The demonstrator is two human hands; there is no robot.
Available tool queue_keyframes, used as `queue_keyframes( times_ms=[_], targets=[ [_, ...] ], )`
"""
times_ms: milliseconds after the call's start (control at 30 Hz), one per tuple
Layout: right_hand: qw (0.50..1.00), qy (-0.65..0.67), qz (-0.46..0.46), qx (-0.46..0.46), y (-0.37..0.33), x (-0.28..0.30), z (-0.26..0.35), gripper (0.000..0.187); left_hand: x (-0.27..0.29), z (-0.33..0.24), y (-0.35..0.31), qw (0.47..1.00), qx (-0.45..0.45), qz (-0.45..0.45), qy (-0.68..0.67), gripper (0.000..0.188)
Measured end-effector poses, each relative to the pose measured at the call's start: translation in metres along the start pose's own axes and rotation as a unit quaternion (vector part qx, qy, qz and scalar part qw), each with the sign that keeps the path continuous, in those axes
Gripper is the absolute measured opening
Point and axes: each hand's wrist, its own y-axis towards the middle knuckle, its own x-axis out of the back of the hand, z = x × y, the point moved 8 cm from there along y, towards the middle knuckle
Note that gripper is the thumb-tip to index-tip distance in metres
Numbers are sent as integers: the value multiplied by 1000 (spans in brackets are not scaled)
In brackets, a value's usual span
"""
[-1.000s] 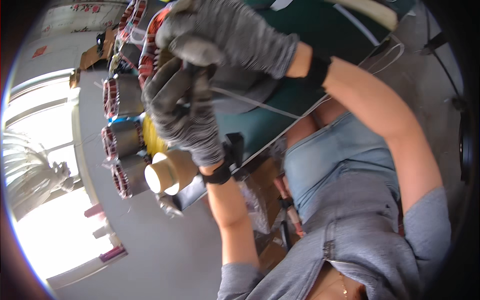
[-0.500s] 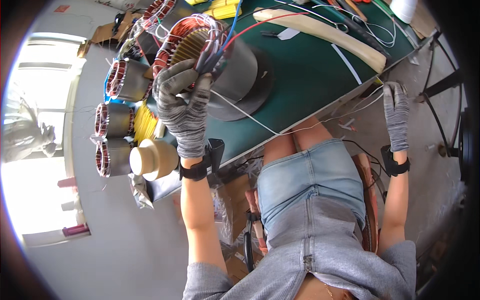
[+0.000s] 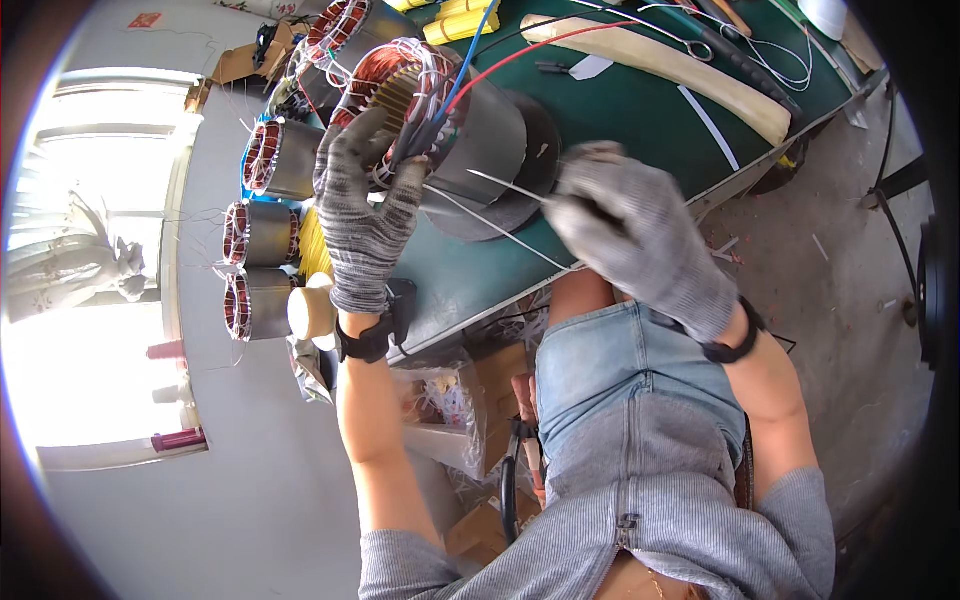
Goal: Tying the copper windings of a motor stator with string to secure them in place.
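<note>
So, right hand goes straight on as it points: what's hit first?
Right hand: likely the side of the grey stator, thin pale piece leading; height over the dark round base is unclear.

I have my widest lane over the green tabletop [image 3: 625, 112] between the big stator [image 3: 482, 140] and the long beige bar [image 3: 665, 78]; a white tag [image 3: 591, 67] lies in its far part, and the red lead [image 3: 545, 44] arches across farther still. Nearer, the right hand [image 3: 635, 230] and its thin white length [image 3: 507, 186] block my approach, while the white cord [image 3: 500, 229] slants to the near edge. Left, I'm hemmed in by the left hand [image 3: 370, 215] and lined-up stators [image 3: 268, 235]; a green patch shows right of that wrist.
</note>
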Motion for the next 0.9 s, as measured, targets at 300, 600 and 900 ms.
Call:
queue_keyframes(
  times_ms=[300, 600, 900],
  targets=[
    [985, -155, -21, -75, 35, -58, -11, 17, -6, -4, 13, 983, -70, 116, 127, 32],
    [964, -192, -85, 161, 96, -41, 32, 20, 15, -36, 8, 923, -129, -13, 361, 83],
    [987, -104, -49, 114, 75, -20, 6, 15, 16, -28, -8, 961, -213, -142, 109, 79]
  ],
)
